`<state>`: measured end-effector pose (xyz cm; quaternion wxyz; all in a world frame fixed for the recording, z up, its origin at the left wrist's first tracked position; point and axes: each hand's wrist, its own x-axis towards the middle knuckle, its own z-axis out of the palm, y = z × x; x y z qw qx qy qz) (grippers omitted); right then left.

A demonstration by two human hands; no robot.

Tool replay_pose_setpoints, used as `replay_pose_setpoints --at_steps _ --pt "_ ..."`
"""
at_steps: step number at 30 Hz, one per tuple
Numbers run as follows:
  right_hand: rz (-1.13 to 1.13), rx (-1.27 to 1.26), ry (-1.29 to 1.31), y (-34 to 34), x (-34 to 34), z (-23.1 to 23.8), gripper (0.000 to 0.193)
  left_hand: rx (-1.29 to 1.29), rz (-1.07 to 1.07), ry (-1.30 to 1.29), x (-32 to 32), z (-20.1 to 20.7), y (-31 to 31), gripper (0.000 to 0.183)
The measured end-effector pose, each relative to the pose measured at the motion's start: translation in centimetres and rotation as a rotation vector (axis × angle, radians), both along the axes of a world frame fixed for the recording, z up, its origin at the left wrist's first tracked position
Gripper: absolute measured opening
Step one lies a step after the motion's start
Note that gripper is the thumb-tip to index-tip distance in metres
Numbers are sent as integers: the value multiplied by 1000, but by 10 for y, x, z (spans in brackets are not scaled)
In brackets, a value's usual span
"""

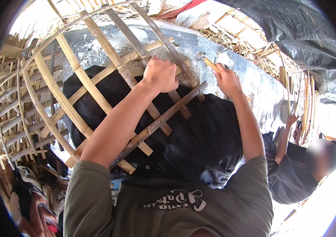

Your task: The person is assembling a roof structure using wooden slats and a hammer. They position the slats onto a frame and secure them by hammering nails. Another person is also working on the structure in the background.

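On my lap lies a lattice of bamboo slats (80, 75), long strips crossed by others, with small nails or staples in a darker cross strip (172, 110). My left hand (161, 75) is closed in a fist over the middle of the lattice. A pale slat end shows just right of it, and what lies inside the fingers is mostly hidden. Right of the lattice, my right hand (229, 81) is wrapped round the wooden handle of a hammer (211, 64). Its metal head is raised, pointing left and away from me, apart from the slats.
Black cloth (199, 134) covers my legs under the lattice. Behind it stretches a silvery sheet (251, 73). Woven bamboo panels (8, 114) stand at left, and a dark tarp (306, 35) hangs at upper right. Another person (294, 173) sits close on my right, one arm raised.
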<state>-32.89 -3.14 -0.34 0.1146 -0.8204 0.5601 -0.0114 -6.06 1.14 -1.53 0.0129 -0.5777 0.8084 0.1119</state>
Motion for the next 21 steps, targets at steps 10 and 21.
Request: replay_pose_setpoints --at_steps 10,21 --pt "-9 54 34 -13 -15 -14 26 28 -7 -12 0 -2 0 28" --pt "-73 44 15 -16 -29 -19 24 -3 -30 1 0 -4 0 27"
